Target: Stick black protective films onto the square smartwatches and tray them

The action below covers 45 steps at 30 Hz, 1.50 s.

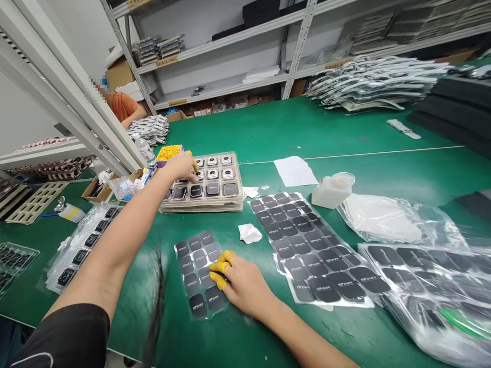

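Note:
My left hand (183, 166) reaches over a clear plastic tray (207, 206) of square smartwatch bodies. Its thumb and a yellow-capped finger are apart, close above a watch body (199, 175); contact is unclear. Silver sensor backs show in the upper rows, dark faces in the front row. My right hand (243, 283), with yellow finger cots, bends its fingers onto the right side of a small sheet of dark square labels (197, 301). The fingertips are close together on the sheet, partly covering labels. Printed white lettering shows on the labels.
Larger label sheets (318, 255) lie to the right, beside plastic-bagged sheets (418, 306). A white bottle (333, 190), crumpled tissue (250, 233) and paper (295, 171) are behind. A box of yellow finger cots (169, 153) adjoins the tray. Another person (125, 107) sits beyond the post.

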Each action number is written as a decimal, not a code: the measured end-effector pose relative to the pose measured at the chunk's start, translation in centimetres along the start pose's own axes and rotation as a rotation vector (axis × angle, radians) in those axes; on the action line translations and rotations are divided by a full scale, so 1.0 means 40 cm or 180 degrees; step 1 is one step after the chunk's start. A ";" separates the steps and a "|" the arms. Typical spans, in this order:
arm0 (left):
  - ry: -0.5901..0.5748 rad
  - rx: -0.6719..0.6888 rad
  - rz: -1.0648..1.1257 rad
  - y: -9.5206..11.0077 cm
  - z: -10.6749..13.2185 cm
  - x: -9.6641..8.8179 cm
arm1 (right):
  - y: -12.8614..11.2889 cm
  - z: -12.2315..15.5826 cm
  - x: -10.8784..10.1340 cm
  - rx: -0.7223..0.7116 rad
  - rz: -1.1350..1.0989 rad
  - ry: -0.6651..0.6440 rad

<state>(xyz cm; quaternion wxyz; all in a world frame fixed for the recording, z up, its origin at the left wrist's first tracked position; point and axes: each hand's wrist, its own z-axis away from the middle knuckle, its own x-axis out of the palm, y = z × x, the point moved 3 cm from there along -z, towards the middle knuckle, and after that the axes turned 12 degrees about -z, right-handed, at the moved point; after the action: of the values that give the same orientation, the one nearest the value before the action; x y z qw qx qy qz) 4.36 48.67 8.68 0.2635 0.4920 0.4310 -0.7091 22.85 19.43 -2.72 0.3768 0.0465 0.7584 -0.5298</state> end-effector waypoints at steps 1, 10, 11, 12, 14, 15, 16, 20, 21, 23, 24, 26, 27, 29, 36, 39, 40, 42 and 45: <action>-0.0042 0.0057 -0.0013 0.008 -0.009 0.000 | -0.002 0.000 -0.002 0.0018 -0.0013 -0.0015; -0.0083 0.0371 0.0092 0.015 0.022 -0.024 | 0.000 0.001 0.000 0.0006 -0.0295 0.0028; -0.0009 0.0287 0.0081 0.022 0.043 -0.030 | 0.000 0.004 -0.003 -0.0107 -0.0450 0.0185; 0.0141 0.0156 0.0111 0.036 0.071 -0.037 | -0.001 0.008 -0.011 -0.0245 -0.0630 0.0442; 0.0580 -0.0137 0.0398 0.087 0.153 -0.048 | -0.001 0.020 -0.039 -0.0513 -0.0916 0.1164; 0.1001 -0.0358 0.0910 0.121 0.206 -0.052 | 0.000 0.027 -0.057 -0.0606 -0.0971 0.1515; 0.1224 -0.0397 0.1545 0.165 0.262 -0.047 | 0.000 0.033 -0.075 -0.0680 -0.0952 0.1782; 0.0049 0.0065 0.4375 0.381 0.446 0.058 | 0.000 0.034 -0.118 -0.1026 -0.0639 0.1585; -0.0333 0.0067 0.4929 0.424 0.475 0.091 | 0.000 0.031 -0.120 -0.1139 -0.0573 0.1377; -0.0905 -0.0068 0.5719 0.481 0.506 0.145 | 0.003 0.026 -0.117 -0.1343 -0.0538 0.1051; -0.1085 -0.0185 0.6002 0.495 0.512 0.165 | 0.003 0.025 -0.115 -0.1426 -0.0560 0.0976; -0.1260 -0.0420 0.6425 0.503 0.513 0.185 | 0.001 0.023 -0.108 -0.1510 -0.0638 0.0938; -0.1316 -0.0494 0.6593 0.502 0.512 0.187 | -0.003 0.022 -0.103 -0.1508 -0.0679 0.0922; -0.1405 -0.0535 0.6880 0.497 0.511 0.182 | -0.015 0.019 -0.091 -0.1356 -0.0689 0.0917; -0.1256 -0.0946 0.7867 0.504 0.514 0.168 | -0.039 0.036 -0.158 -0.0411 -0.1536 0.1778; -0.0745 -0.1470 0.7648 0.486 0.502 0.171 | -0.038 0.047 -0.176 0.0013 -0.1830 0.0144; -0.0600 -0.1574 0.7498 0.478 0.498 0.170 | -0.036 0.055 -0.170 0.0089 -0.1535 -0.0450; -0.0417 -0.1680 0.7152 0.465 0.492 0.168 | -0.023 0.072 -0.152 0.0192 -0.0680 -0.1008; -0.0330 -0.1666 0.6660 0.455 0.490 0.170 | 0.006 0.072 -0.134 0.0134 0.0194 -0.0564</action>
<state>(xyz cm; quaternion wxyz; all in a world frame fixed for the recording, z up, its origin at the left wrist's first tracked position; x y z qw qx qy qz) 7.09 23.05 -1.16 0.8535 0.5140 -0.0767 -0.0380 28.28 18.89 -0.04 0.4573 0.0303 0.7091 -0.5359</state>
